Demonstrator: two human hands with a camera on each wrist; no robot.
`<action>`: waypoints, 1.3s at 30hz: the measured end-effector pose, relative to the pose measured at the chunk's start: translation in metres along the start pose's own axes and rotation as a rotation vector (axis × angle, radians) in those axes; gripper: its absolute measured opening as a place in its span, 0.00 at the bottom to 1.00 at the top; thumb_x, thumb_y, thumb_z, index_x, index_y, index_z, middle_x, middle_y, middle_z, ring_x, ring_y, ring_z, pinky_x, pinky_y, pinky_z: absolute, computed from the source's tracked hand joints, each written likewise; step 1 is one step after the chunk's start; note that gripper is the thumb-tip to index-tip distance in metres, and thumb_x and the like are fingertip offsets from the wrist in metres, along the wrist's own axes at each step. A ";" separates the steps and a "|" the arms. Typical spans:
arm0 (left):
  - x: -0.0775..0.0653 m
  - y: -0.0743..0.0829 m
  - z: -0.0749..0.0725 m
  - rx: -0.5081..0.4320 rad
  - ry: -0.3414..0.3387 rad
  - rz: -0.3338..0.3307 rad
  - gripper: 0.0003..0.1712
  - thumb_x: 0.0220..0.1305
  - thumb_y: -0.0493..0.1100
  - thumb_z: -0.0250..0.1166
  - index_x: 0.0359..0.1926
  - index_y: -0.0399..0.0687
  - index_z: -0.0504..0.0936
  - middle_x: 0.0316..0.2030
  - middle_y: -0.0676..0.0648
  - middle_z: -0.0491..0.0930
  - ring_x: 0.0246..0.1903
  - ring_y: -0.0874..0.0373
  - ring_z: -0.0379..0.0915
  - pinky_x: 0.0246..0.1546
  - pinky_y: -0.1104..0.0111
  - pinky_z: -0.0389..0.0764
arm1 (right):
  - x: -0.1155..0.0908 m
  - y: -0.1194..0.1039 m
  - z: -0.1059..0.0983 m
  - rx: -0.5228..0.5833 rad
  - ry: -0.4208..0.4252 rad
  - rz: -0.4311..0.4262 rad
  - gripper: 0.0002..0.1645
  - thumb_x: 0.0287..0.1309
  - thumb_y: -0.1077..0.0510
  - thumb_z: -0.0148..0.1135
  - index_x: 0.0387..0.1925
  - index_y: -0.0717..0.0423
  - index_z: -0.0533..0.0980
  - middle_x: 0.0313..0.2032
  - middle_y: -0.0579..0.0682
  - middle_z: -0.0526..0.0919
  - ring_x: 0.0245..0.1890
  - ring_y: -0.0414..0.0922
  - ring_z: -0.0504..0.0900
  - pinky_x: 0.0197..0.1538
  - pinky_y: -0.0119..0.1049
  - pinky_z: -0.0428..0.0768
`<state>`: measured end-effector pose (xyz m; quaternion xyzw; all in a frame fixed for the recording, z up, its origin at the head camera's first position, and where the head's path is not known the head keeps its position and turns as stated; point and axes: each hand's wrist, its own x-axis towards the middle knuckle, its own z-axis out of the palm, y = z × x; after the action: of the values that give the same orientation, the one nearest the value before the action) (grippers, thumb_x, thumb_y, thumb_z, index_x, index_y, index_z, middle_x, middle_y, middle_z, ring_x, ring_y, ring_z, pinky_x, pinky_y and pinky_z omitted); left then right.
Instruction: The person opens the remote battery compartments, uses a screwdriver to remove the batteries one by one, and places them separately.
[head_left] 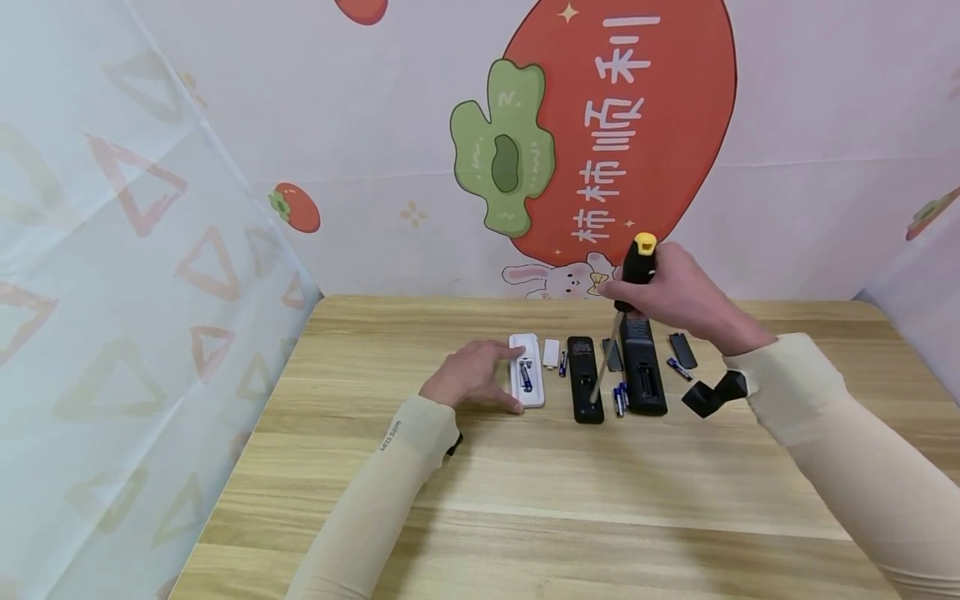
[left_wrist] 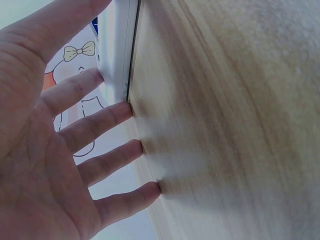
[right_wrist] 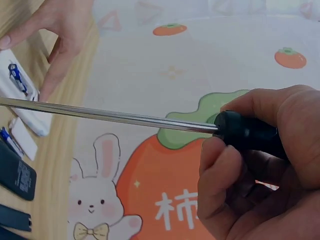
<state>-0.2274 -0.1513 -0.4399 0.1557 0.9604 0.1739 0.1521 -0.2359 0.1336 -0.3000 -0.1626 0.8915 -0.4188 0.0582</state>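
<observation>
My right hand (head_left: 686, 293) grips a screwdriver (head_left: 638, 265) by its black, yellow-ended handle. Its long metal shaft (right_wrist: 125, 118) slants down, and in the head view the tip overlaps the lower end of a slim black remote control (head_left: 579, 354). With straight, spread fingers, my left hand (head_left: 472, 375) touches a white remote control (head_left: 535, 396), its thumb at the near end and its index finger at the far end. A blue battery (head_left: 526, 379) lies in that remote's uncovered compartment. Right of the slim remote is a larger black remote control (head_left: 656, 398), its battery compartment uncovered.
Beside the white remote lie a white battery cover (head_left: 551, 353) and a battery (head_left: 563, 363). Two batteries (head_left: 619, 400) and a dark cover (head_left: 611, 357) sit between the black remotes. Farther right are another dark cover (head_left: 682, 351) and battery (head_left: 679, 368). A printed cloth backs the wooden table (head_left: 525, 517).
</observation>
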 end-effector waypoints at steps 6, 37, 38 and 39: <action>0.000 0.000 0.000 -0.005 0.003 0.003 0.57 0.41 0.62 0.84 0.74 0.64 0.69 0.72 0.49 0.67 0.69 0.46 0.63 0.68 0.45 0.65 | 0.000 0.006 -0.014 -0.128 -0.046 0.045 0.19 0.66 0.50 0.65 0.38 0.64 0.76 0.27 0.57 0.81 0.24 0.50 0.80 0.31 0.43 0.75; -0.001 0.000 -0.001 0.010 -0.008 0.013 0.58 0.42 0.63 0.83 0.75 0.64 0.68 0.73 0.50 0.67 0.70 0.47 0.63 0.67 0.46 0.66 | -0.004 0.119 -0.062 -0.287 -0.301 0.346 0.18 0.63 0.51 0.60 0.31 0.64 0.77 0.18 0.50 0.75 0.17 0.43 0.73 0.24 0.38 0.75; -0.001 0.000 -0.001 0.010 -0.008 0.011 0.58 0.42 0.63 0.83 0.75 0.65 0.68 0.73 0.50 0.67 0.70 0.47 0.63 0.67 0.46 0.67 | -0.004 0.123 -0.063 -0.286 -0.310 0.353 0.18 0.63 0.51 0.60 0.30 0.64 0.77 0.18 0.50 0.75 0.17 0.42 0.73 0.24 0.37 0.75; -0.001 0.000 -0.001 0.009 -0.008 0.007 0.58 0.42 0.63 0.83 0.75 0.65 0.68 0.73 0.50 0.67 0.70 0.47 0.63 0.67 0.45 0.66 | -0.004 0.127 -0.064 -0.286 -0.319 0.359 0.18 0.63 0.51 0.60 0.30 0.64 0.77 0.17 0.49 0.75 0.17 0.42 0.72 0.24 0.37 0.75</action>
<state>-0.2271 -0.1520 -0.4390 0.1605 0.9600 0.1694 0.1548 -0.2779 0.2573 -0.3560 -0.0723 0.9356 -0.2410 0.2476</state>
